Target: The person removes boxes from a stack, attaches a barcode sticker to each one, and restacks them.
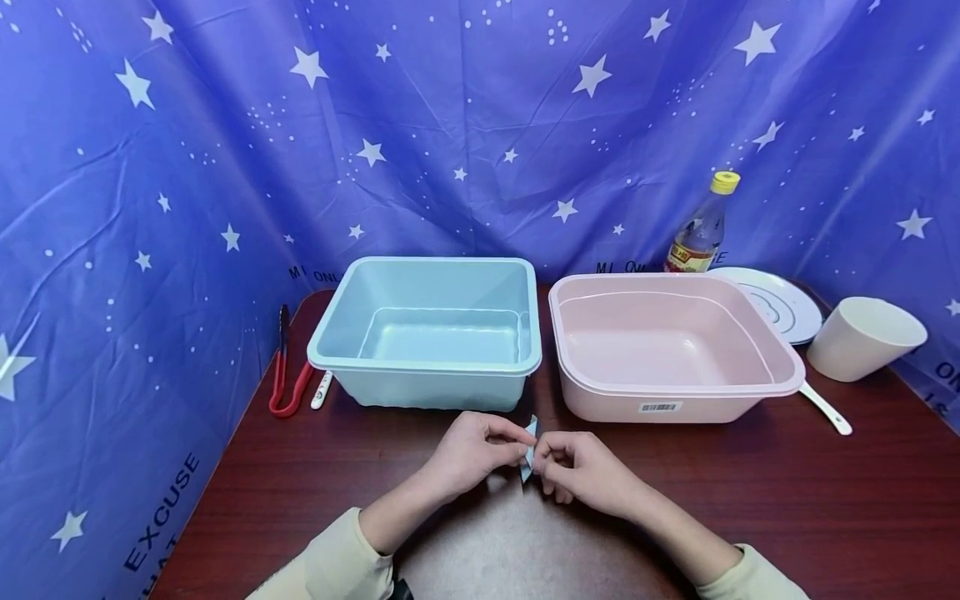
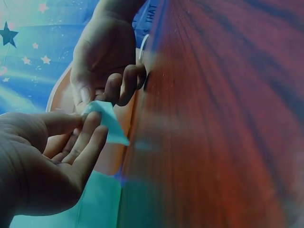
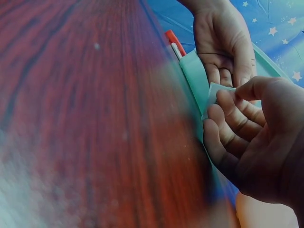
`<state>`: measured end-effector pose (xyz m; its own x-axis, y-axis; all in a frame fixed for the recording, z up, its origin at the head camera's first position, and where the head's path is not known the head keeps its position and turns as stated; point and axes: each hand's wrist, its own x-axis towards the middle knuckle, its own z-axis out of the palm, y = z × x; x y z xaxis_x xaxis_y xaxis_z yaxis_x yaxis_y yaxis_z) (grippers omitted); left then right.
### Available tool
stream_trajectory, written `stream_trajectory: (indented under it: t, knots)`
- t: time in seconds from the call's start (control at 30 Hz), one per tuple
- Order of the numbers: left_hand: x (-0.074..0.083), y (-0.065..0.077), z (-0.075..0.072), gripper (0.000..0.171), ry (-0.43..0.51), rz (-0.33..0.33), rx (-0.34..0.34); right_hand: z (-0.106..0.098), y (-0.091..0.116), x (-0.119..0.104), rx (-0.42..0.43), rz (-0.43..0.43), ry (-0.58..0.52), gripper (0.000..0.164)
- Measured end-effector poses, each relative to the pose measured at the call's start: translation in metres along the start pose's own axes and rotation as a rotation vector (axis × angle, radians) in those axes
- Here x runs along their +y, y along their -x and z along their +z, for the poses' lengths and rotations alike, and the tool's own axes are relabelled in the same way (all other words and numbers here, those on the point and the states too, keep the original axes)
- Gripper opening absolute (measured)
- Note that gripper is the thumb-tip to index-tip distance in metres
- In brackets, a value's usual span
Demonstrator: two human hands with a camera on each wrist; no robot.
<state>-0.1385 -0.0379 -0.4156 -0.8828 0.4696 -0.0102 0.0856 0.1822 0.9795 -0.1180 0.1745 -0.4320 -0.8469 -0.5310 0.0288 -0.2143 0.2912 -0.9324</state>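
A small piece of folded light-blue paper is held upright between both hands, above the near middle of the table. My left hand pinches its left side between thumb and fingers. On the other side my right hand pinches it, with the remaining fingers curled. The left wrist view shows the paper as a pointed flap sticking out past the fingertips. In the right wrist view most of the paper is hidden behind the fingers.
Behind the hands stand a light-blue basin and a pink basin. Red tongs and a white handle lie left. On the right are a bottle, a plate, a white cup and a white spoon handle.
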Motion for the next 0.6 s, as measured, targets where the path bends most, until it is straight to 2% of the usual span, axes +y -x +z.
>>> stream_trajectory:
  t: [0.27,0.6]
  knots:
    - [0.005,-0.001,-0.01,0.012,-0.23,-0.019,0.07,0.0,0.0,0.0,0.011,-0.007,-0.008,0.01]
    - [0.003,-0.003,-0.016,0.014,-0.35,-0.027,0.082,0.0,0.001,-0.002,-0.028,-0.078,-0.037,0.017]
